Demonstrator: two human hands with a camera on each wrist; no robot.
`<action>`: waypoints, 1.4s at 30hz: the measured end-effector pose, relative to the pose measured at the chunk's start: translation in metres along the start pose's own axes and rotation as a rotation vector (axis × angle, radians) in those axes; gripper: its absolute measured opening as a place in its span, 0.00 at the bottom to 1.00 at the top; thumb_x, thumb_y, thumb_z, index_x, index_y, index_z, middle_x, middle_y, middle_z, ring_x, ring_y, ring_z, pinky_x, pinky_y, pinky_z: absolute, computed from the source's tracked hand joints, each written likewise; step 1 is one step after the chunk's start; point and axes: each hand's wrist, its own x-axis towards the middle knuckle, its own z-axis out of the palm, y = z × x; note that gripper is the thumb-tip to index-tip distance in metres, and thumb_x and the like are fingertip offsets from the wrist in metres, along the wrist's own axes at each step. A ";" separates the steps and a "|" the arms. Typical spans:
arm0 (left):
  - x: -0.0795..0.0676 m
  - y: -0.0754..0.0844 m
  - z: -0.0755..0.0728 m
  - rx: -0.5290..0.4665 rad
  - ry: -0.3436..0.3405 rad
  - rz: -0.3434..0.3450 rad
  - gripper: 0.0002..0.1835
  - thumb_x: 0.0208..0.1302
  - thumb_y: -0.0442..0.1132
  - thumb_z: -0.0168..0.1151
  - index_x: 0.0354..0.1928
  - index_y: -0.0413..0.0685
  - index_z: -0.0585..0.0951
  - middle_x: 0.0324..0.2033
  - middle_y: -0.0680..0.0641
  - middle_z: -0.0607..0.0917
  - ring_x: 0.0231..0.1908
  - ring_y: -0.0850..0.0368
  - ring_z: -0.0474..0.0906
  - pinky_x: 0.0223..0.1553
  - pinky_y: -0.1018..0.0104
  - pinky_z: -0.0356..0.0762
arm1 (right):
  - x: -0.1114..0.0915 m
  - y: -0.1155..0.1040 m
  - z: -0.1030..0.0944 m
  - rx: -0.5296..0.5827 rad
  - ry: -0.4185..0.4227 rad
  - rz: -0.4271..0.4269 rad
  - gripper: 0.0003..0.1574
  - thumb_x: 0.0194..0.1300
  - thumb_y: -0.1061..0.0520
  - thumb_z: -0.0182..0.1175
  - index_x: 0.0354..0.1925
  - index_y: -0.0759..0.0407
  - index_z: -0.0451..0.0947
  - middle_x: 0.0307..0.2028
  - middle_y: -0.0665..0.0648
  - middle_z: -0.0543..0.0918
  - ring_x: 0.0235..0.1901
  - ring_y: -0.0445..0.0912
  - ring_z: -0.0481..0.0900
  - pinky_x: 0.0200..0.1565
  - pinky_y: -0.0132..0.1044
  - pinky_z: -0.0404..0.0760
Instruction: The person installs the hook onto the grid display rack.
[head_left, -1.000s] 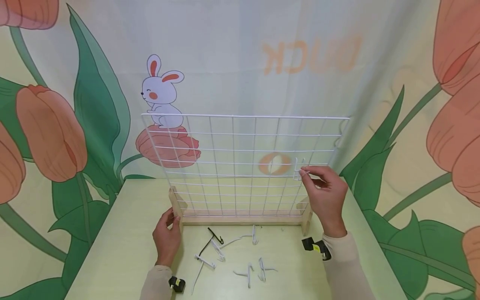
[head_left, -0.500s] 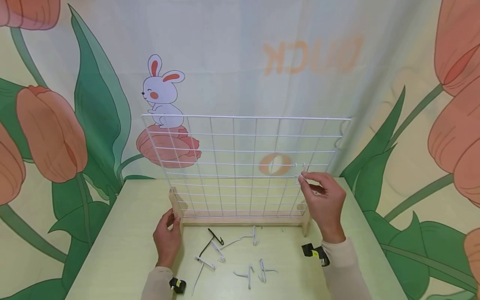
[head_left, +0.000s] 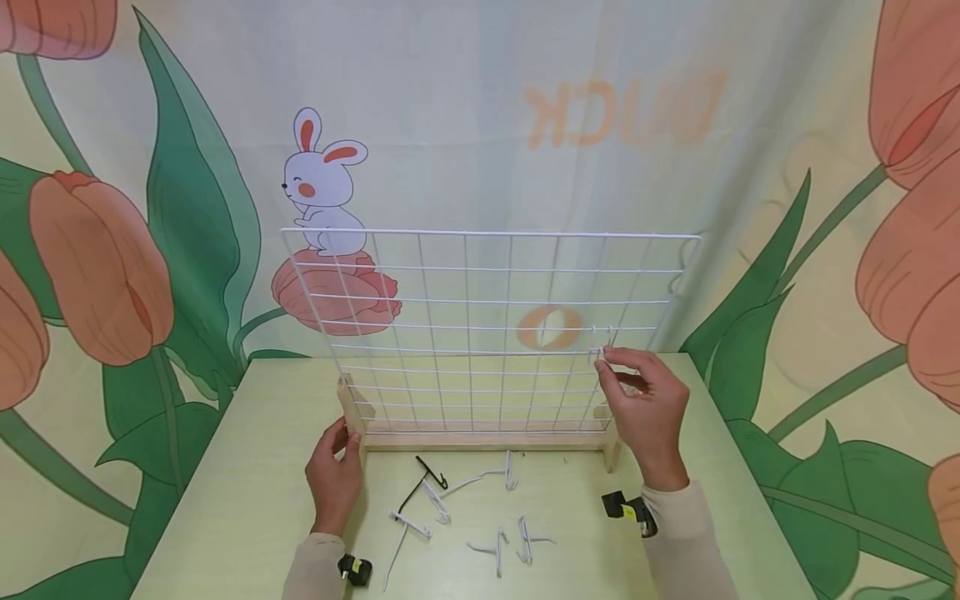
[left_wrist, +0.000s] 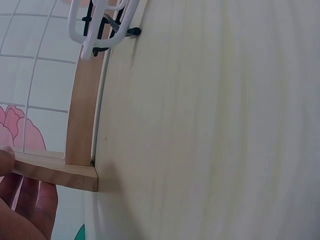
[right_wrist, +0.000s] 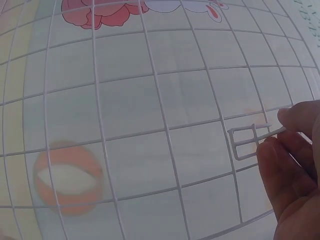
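My right hand pinches the stem of a white wire display hook between thumb and fingers. That hook's frame lies against the right part of a white wire grid panel, its upper ends level with a cross wire; whether they are hooked over it I cannot tell. The panel stands upright in a wooden base. At the base's left end my left hand grips the wooden foot, with the thumb on one side and the fingers on the other in the left wrist view.
In front of the base, several white hooks and a black hook lie scattered on the pale table. Some of them overlap at the left. A printed curtain with tulips and a rabbit hangs behind the panel.
My right hand has moved slightly down with the white hook, whose upper ends have dropped to the level of a cross wire. The left hand has stayed on the foot.
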 end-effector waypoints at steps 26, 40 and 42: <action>-0.001 0.001 0.000 -0.001 0.014 0.008 0.21 0.76 0.37 0.65 0.68 0.51 0.81 0.56 0.44 0.89 0.54 0.48 0.87 0.51 0.46 0.86 | -0.057 -0.011 -0.007 -0.013 -0.075 0.137 0.17 0.59 0.71 0.75 0.47 0.64 0.89 0.43 0.62 0.91 0.45 0.38 0.87 0.45 0.22 0.84; -0.001 0.001 0.001 -0.007 0.016 0.009 0.21 0.76 0.36 0.65 0.68 0.50 0.81 0.56 0.43 0.89 0.54 0.48 0.87 0.42 0.91 0.68 | -0.104 0.005 0.004 -0.036 -0.277 0.148 0.18 0.57 0.70 0.78 0.44 0.55 0.89 0.42 0.55 0.91 0.40 0.48 0.90 0.38 0.32 0.89; 0.000 0.001 0.000 -0.005 0.017 0.006 0.21 0.75 0.36 0.65 0.68 0.51 0.81 0.56 0.43 0.89 0.54 0.48 0.87 0.42 0.90 0.68 | -0.112 0.009 0.005 -0.027 -0.306 0.176 0.18 0.57 0.69 0.78 0.44 0.54 0.89 0.42 0.53 0.91 0.40 0.49 0.91 0.38 0.36 0.90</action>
